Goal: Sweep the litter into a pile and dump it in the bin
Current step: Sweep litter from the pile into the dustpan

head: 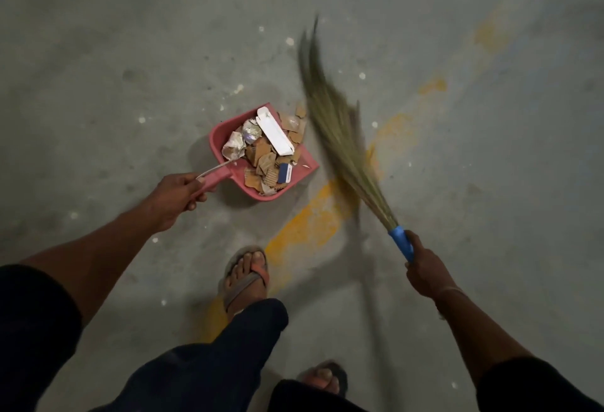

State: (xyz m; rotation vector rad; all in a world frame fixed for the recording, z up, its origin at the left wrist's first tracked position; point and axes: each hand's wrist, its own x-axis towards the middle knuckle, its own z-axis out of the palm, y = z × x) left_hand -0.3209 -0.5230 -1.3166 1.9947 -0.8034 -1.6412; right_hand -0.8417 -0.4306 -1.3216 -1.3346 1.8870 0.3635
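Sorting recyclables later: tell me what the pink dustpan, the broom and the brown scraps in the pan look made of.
Pink dustpan: likely moulded plastic, smooth with a slight sheen.
Broom with blue grip: dry grass-like fibres, fine and tan; the grip looks like plastic.
Brown torn scraps: apparently corrugated cardboard, matte, ridges showing.

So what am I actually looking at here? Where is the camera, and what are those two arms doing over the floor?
There is no machine here. A person wears one wide-angle camera on the head, looking down, so you see their own arms and sandalled feet. The left hand grips the handle of a pink dustpan resting on the concrete floor. The pan holds torn cardboard scraps, crumpled wrappers and a white strip; a few scraps lie at its open edge. The right hand grips the blue handle of a grass broom, blurred because it is moving. Faded yellow paint marks the floor. No bin is visible.
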